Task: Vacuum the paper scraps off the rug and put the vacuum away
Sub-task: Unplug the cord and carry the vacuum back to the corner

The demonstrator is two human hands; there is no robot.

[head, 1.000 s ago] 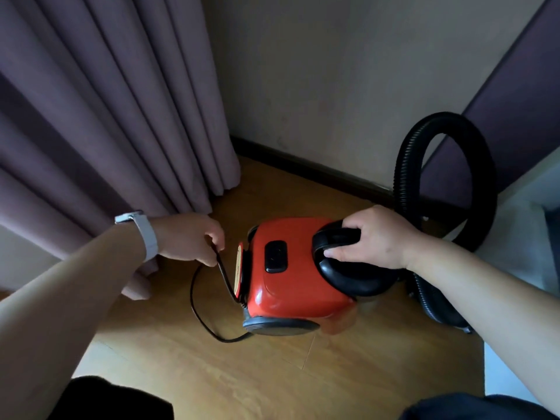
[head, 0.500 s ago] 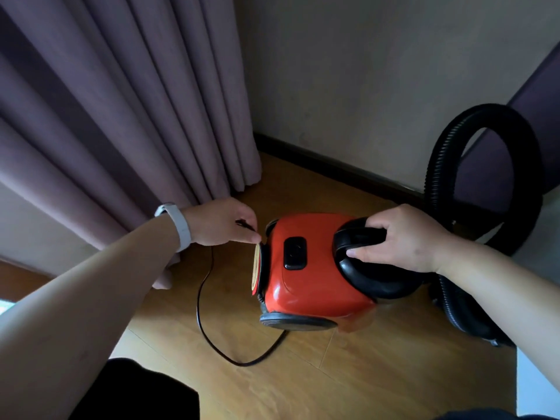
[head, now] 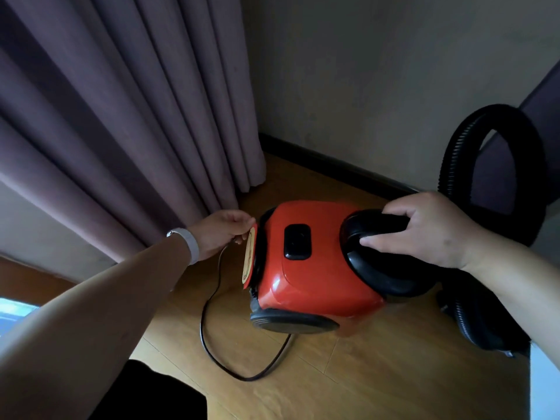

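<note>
The vacuum (head: 315,262) stands on the floor (head: 394,374), its long axis running between the 2 hands. The right hand (head: 430,228) curls its fingers round the handle (head: 378,268) on top of the vacuum. The left hand (head: 221,234), at the vacuum's rear end, pinches the cord (head: 209,338); slack loops in front of the vacuum.

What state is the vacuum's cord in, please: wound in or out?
Out, at least partly: a loop of cord lies on the floor beside the vacuum, one end pinched in the left hand.

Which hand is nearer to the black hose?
Right. The right hand grips the vacuum handle beside the hose; the left hand holds the cord at the vacuum's opposite end.
</note>
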